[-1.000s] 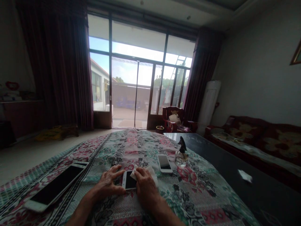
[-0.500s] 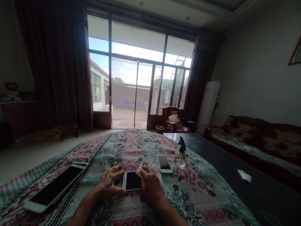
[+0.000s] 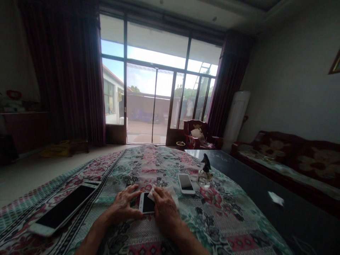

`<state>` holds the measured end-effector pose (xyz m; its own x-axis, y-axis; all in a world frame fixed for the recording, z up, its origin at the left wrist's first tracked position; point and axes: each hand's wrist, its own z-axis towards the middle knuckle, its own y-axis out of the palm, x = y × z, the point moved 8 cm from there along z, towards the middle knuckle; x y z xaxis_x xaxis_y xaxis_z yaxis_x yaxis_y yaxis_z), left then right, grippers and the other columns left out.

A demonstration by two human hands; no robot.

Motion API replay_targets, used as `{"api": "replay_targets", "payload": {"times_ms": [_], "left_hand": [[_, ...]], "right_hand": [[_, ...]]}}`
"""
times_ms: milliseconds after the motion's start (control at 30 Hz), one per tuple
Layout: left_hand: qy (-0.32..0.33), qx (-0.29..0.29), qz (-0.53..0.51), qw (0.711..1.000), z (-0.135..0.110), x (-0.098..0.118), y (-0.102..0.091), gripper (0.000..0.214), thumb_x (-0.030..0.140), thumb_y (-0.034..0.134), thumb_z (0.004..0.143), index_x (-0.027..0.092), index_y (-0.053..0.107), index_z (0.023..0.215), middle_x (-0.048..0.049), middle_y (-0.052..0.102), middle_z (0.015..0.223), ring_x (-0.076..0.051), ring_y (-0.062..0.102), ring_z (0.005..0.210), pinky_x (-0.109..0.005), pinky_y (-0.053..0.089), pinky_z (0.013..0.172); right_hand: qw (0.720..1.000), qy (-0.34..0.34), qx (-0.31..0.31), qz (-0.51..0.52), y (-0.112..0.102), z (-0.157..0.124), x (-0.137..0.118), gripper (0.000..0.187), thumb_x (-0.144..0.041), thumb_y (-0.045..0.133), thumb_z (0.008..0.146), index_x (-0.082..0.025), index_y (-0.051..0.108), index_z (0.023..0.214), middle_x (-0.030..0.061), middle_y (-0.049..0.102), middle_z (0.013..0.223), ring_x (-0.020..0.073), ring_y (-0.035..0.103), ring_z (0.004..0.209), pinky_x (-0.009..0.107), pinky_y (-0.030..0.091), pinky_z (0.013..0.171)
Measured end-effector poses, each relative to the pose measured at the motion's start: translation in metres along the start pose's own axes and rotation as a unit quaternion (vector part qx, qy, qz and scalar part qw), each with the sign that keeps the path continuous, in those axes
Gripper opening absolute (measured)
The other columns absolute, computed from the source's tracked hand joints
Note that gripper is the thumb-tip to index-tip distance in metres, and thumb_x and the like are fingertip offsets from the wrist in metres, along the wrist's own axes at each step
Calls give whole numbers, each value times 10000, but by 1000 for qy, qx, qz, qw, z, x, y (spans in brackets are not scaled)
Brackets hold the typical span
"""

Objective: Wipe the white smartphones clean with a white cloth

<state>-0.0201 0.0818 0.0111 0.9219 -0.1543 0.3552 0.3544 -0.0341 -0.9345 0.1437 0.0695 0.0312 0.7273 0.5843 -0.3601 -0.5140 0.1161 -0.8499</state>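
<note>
One white-edged phone (image 3: pixel 148 205) lies face up and sideways on the flowered tablecloth (image 3: pixel 145 166), between our hands. At its left end our left hand (image 3: pixel 128 202) holds it between a widely arched thumb and forefinger, the other fingers fanned out. Over its right part our right hand (image 3: pixel 164 205) presses a white tissue (image 3: pixel 174 199), palm down, fingers close together.

Just right of the phone and a little beyond it, we see a second phone (image 3: pixel 186 184), then a glass bottle (image 3: pixel 204 177) with a black top. Well to the phone's left rests a long, dark-screened device (image 3: pixel 66 209) (perhaps stretched by the lens). Farther right of the phone, a dark tabletop (image 3: pixel 233 173) carries a white scrap (image 3: pixel 276 199), and past that stands a reddish sofa (image 3: pixel 281 152). Straight beyond the phone are glass doors (image 3: pixel 143 106), flanked by dark curtains (image 3: pixel 66 78).

We cannot make out the phone's right end, covered by hand and tissue. Behind the long device a slim object (image 3: pixel 92 183) shows only partly, and a yellow shape (image 3: pixel 57 150) on the floor is too dim to name. A picture frame (image 3: pixel 335 63) is cut off at far right.
</note>
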Motion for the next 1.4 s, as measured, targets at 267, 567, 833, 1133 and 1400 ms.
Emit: {"api": "replay_targets", "payload": {"times_ms": [267, 567, 833, 1133, 1400], "left_hand": [[24, 31, 4, 999, 4, -7, 6, 738, 509, 752, 611, 333, 554, 1299, -55, 393, 1505, -316, 306, 1400, -461, 270, 1130], [17, 13, 18, 1000, 2, -3, 1, 709, 504, 722, 630, 342, 554, 1300, -33, 383, 1511, -313, 303, 1403, -442, 277, 1129], [28, 8, 30, 999, 6, -8, 5, 724, 522, 708, 639, 322, 544, 1315, -39, 382, 1512, -332, 310, 1397, -459, 301, 1119], [30, 18, 61, 998, 14, -12, 10, 709, 503, 698, 628, 312, 565, 1298, -55, 406, 1495, -319, 370, 1369, -444, 356, 1082], [35, 28, 51, 998, 14, -15, 9, 666, 532, 701, 616, 400, 581, 1258, 15, 441, 1473, -293, 371, 1372, -409, 341, 1104]], "right_hand": [[997, -77, -15, 26, -7, -2, -23, 400, -164, 440, 862, -233, 586, 1228, 26, 550, 1342, 194, 453, 1256, 342, 305, 1094], [998, 45, 52, 0, -21, 2, 23, 387, -105, 445, 820, -197, 652, 1133, 54, 610, 1261, 197, 515, 1190, 333, 345, 1061], [993, 93, 72, -22, -24, -3, 35, 402, -111, 438, 820, -164, 629, 1171, 89, 586, 1290, 209, 488, 1230, 352, 316, 1091], [998, -68, 10, 3, -9, -10, -22, 396, -211, 474, 840, -204, 574, 1223, 37, 545, 1338, 194, 458, 1247, 333, 282, 1112], [996, -92, 4, 16, -12, -12, -31, 334, -218, 500, 827, -231, 607, 1144, 10, 586, 1279, 187, 508, 1175, 313, 349, 1048]]}}
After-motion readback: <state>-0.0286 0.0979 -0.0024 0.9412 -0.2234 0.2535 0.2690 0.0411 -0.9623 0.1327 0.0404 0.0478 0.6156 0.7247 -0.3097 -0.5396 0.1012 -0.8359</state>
